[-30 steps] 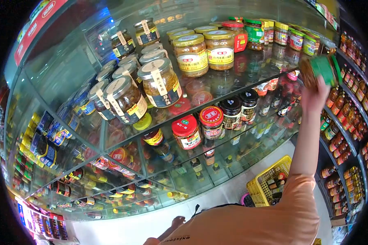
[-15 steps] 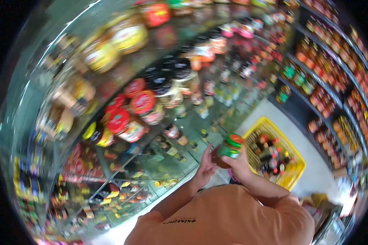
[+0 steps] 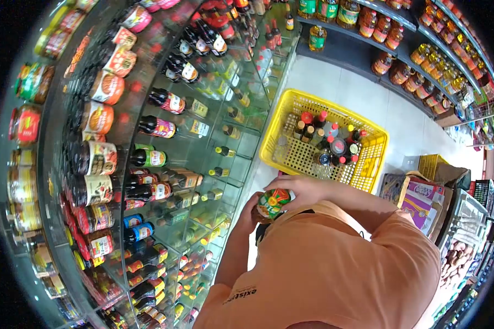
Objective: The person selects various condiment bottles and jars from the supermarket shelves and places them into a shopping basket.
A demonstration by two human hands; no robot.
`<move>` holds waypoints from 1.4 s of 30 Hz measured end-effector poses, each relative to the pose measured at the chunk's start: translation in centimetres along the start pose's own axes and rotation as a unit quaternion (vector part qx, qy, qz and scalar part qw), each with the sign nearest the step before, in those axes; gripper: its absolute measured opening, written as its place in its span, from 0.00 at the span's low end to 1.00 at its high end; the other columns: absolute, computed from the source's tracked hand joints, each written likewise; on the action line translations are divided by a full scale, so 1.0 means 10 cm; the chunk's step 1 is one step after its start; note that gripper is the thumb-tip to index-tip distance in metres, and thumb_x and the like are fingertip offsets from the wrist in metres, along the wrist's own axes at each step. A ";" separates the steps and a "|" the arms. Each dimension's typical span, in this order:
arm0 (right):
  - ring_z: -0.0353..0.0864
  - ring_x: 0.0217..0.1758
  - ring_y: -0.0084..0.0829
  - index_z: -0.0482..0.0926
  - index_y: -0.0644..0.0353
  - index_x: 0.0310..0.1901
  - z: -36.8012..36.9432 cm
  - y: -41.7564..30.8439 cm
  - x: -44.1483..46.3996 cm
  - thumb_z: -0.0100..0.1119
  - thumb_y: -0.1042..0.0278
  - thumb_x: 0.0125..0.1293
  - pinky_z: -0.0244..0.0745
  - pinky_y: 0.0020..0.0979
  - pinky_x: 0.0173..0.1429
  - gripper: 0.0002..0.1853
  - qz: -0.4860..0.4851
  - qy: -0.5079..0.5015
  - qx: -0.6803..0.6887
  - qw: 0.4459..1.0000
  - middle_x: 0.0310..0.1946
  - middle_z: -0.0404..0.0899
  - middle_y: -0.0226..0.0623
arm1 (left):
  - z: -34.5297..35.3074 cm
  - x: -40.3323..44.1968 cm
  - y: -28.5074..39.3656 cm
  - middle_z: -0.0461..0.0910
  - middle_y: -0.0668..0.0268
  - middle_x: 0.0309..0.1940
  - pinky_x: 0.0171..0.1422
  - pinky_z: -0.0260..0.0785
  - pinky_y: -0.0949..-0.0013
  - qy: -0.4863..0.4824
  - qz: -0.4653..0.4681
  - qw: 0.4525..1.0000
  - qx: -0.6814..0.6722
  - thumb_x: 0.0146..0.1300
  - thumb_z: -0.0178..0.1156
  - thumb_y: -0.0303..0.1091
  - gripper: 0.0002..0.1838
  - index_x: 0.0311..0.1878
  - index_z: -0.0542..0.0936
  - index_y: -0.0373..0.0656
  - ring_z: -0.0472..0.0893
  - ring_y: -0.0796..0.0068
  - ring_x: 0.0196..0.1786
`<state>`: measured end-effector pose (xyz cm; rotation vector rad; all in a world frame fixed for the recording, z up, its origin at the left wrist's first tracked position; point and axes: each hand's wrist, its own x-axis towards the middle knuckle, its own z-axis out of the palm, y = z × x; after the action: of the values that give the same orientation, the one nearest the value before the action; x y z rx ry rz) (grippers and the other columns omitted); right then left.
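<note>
Close to my chest I hold a jar [image 3: 272,205] with a green, red and orange top. My left hand [image 3: 250,211] is wrapped round its left side. My right hand [image 3: 296,191] grips it from the upper right, with some fingers hidden behind the jar. Just beyond my hands, a yellow plastic basket [image 3: 379,164] stands on the floor. Several bottles [image 3: 315,134] with red, black and yellow caps stand upright inside it.
Glass shelves [image 3: 241,148] on the left carry sauce bottles [image 3: 158,126] and jars [image 3: 97,189]. Dark shelves [image 3: 346,60] at the upper right hold large oil bottles [image 3: 381,27]. Cardboard boxes [image 3: 422,203] stand at the right.
My view has turned right, bringing the basket nearer the middle. The jar is closer to my chest and tipped so its top faces me. Both hands still hold it.
</note>
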<state>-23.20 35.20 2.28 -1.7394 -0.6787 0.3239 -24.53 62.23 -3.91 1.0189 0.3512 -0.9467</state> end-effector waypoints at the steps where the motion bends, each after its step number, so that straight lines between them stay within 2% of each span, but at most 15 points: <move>1: 0.78 0.62 0.47 0.73 0.58 0.64 -0.06 0.10 -0.06 0.76 0.66 0.55 0.75 0.42 0.64 0.35 0.026 -0.026 -0.011 0.999 0.62 0.75 0.48 | 0.08 0.08 -0.07 0.81 0.62 0.55 0.61 0.76 0.55 0.014 0.002 1.000 0.003 0.77 0.47 0.57 0.26 0.60 0.73 0.45 0.81 0.66 0.58; 4: 0.80 0.58 0.48 0.77 0.55 0.62 -0.18 0.44 -0.18 0.78 0.62 0.50 0.77 0.42 0.60 0.35 0.054 -0.053 -0.013 0.997 0.52 0.80 0.46 | 0.39 0.13 -0.16 0.79 0.60 0.59 0.58 0.77 0.58 0.067 0.010 0.997 0.026 0.78 0.43 0.60 0.30 0.67 0.69 0.45 0.81 0.63 0.59; 6: 0.82 0.54 0.48 0.77 0.56 0.59 -0.21 0.74 -0.27 0.78 0.60 0.48 0.79 0.42 0.57 0.34 0.112 0.039 -0.126 0.985 0.51 0.80 0.44 | 0.15 0.24 -0.41 0.80 0.56 0.59 0.52 0.76 0.64 0.134 0.000 0.990 0.049 0.77 0.49 0.45 0.24 0.69 0.66 0.42 0.84 0.63 0.52; 8: 0.81 0.55 0.50 0.76 0.52 0.61 -0.27 1.02 -0.31 0.73 0.53 0.53 0.79 0.45 0.58 0.33 0.223 0.060 -0.198 0.953 0.54 0.78 0.46 | -0.18 0.22 -0.69 0.81 0.55 0.58 0.50 0.76 0.65 0.193 0.015 0.978 0.073 0.77 0.49 0.45 0.24 0.69 0.66 0.43 0.85 0.64 0.49; 9: 0.82 0.51 0.48 0.78 0.52 0.58 -0.24 1.21 -0.31 0.74 0.57 0.51 0.81 0.43 0.54 0.31 0.235 0.114 -0.254 0.932 0.49 0.78 0.43 | -0.34 0.14 -0.83 0.82 0.53 0.56 0.47 0.75 0.67 0.244 0.030 0.964 0.102 0.77 0.49 0.45 0.24 0.69 0.66 0.43 0.85 0.65 0.46; 16: 0.78 0.58 0.52 0.74 0.42 0.59 -0.38 2.74 -0.34 0.72 0.56 0.57 0.81 0.50 0.53 0.28 0.408 0.018 -0.330 0.851 0.55 0.70 0.46 | -1.31 -0.81 -2.12 0.86 0.56 0.44 0.34 0.73 0.70 0.459 -0.081 0.880 0.086 0.76 0.54 0.45 0.19 0.61 0.75 0.43 0.83 0.70 0.32; 22: 0.78 0.59 0.50 0.73 0.42 0.61 -0.16 3.71 -0.56 0.66 0.66 0.62 0.83 0.49 0.52 0.25 0.460 -0.053 -0.369 0.806 0.60 0.68 0.45 | -1.47 -1.83 -3.59 0.87 0.56 0.39 0.29 0.75 0.69 0.496 -0.112 0.860 0.042 0.74 0.54 0.49 0.22 0.60 0.75 0.40 0.84 0.69 0.28; 24: 0.78 0.59 0.49 0.72 0.42 0.63 -0.07 3.89 -0.60 0.63 0.72 0.62 0.84 0.49 0.52 0.27 0.448 -0.083 -0.396 0.797 0.61 0.68 0.45 | -1.23 -1.99 -3.56 0.87 0.56 0.39 0.38 0.79 0.64 0.431 -0.223 0.852 0.195 0.74 0.56 0.48 0.23 0.60 0.76 0.39 0.86 0.65 0.33; 27: 0.75 0.63 0.48 0.73 0.44 0.64 -0.05 3.86 -0.52 0.61 0.75 0.61 0.85 0.47 0.53 0.28 0.439 -0.132 -0.438 0.773 0.62 0.68 0.44 | -1.21 -2.11 -3.95 0.87 0.57 0.41 0.50 0.78 0.61 0.359 -0.173 0.835 0.379 0.75 0.56 0.47 0.23 0.61 0.78 0.37 0.86 0.62 0.40; 30: 0.71 0.68 0.47 0.74 0.44 0.63 0.03 4.08 -0.57 0.62 0.75 0.61 0.82 0.47 0.58 0.27 0.409 -0.128 -0.464 0.775 0.63 0.68 0.44 | -1.07 -2.00 -3.87 0.87 0.59 0.42 0.59 0.75 0.60 0.328 -0.212 0.876 0.285 0.76 0.55 0.44 0.21 0.60 0.78 0.36 0.85 0.61 0.45; 31: 0.71 0.68 0.47 0.74 0.44 0.63 0.06 4.17 -0.61 0.62 0.75 0.61 0.82 0.47 0.58 0.27 0.408 -0.130 -0.463 0.776 0.63 0.68 0.44 | -0.99 -1.99 -3.79 0.86 0.60 0.42 0.52 0.77 0.62 0.327 -0.093 0.857 0.387 0.77 0.55 0.42 0.19 0.60 0.78 0.38 0.86 0.64 0.42; 32: 0.69 0.69 0.47 0.74 0.44 0.64 0.08 4.27 -0.65 0.61 0.72 0.63 0.83 0.47 0.56 0.26 0.405 -0.132 -0.473 0.771 0.63 0.67 0.43 | -0.92 -1.93 -3.62 0.86 0.60 0.42 0.52 0.77 0.62 0.328 -0.094 0.856 0.389 0.77 0.55 0.42 0.19 0.60 0.78 0.38 0.86 0.64 0.42; 34: 0.66 0.70 0.46 0.74 0.44 0.64 0.11 4.33 -0.70 0.61 0.70 0.66 0.83 0.48 0.55 0.25 0.404 -0.132 -0.482 0.766 0.62 0.67 0.42 | -0.83 -1.78 -3.28 0.86 0.60 0.42 0.46 0.77 0.66 0.449 -0.172 0.875 0.064 0.77 0.55 0.40 0.17 0.59 0.77 0.40 0.85 0.70 0.39; 36: 0.68 0.68 0.46 0.75 0.45 0.62 0.12 4.25 -0.72 0.63 0.69 0.64 0.81 0.48 0.57 0.24 0.382 -0.064 -0.487 0.783 0.62 0.67 0.41 | -0.91 -1.73 -3.18 0.86 0.60 0.42 0.42 0.76 0.70 0.451 -0.164 0.876 0.046 0.77 0.56 0.40 0.15 0.59 0.77 0.41 0.85 0.74 0.37; 42: 0.67 0.72 0.50 0.76 0.51 0.60 0.04 3.66 -0.49 0.63 0.71 0.57 0.76 0.50 0.65 0.26 0.438 -0.093 -0.419 0.790 0.66 0.69 0.44 | -0.96 -1.45 -3.10 0.86 0.62 0.42 0.43 0.77 0.70 0.451 -0.142 0.879 0.059 0.76 0.54 0.36 0.14 0.58 0.78 0.41 0.85 0.73 0.39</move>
<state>-17.37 27.10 -33.30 -2.8668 -0.0474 0.9473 -56.15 71.84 -16.94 1.5173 1.2627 -0.6934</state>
